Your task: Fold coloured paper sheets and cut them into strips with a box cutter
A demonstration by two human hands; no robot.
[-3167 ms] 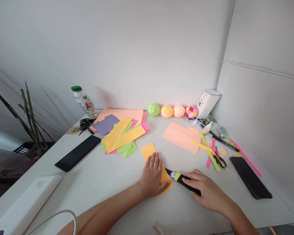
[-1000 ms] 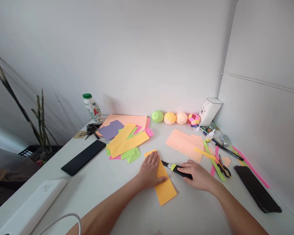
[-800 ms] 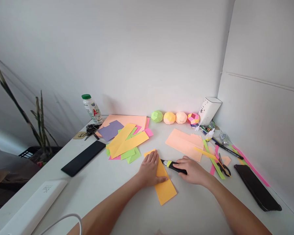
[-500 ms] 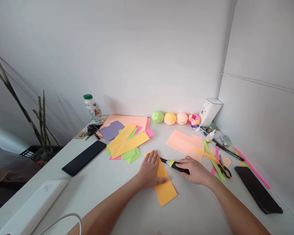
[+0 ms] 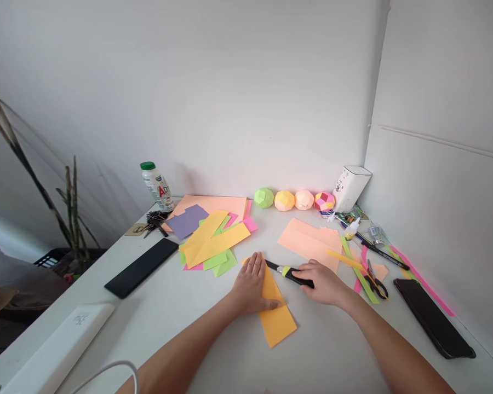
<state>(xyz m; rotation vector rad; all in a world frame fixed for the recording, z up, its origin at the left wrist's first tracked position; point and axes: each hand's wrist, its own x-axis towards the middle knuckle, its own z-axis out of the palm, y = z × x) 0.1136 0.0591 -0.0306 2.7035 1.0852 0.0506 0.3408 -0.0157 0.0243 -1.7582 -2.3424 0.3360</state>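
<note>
An orange paper strip [image 5: 277, 320] lies on the white table [image 5: 181, 306] in front of me. My left hand [image 5: 252, 283] lies flat on its upper half, fingers stretched out, pressing it down. My right hand [image 5: 321, 282] is closed round a black and yellow utility knife [image 5: 288, 271]. The knife's blade tip touches the strip's far right edge, just beside my left fingertips.
A pile of coloured papers [image 5: 211, 238] and a black slab [image 5: 142, 267] lie to the left, with a bottle [image 5: 156, 185] and keys [image 5: 154, 220] behind. Several paper balls [image 5: 293, 200] line the wall. Peach sheets [image 5: 310, 241], scissors [image 5: 372, 280] and a phone [image 5: 433, 317] lie on the right.
Over three seconds the knife in my right hand has travelled from the strip's near end up along its right edge to the far end. My left hand stays pressed on the strip.
</note>
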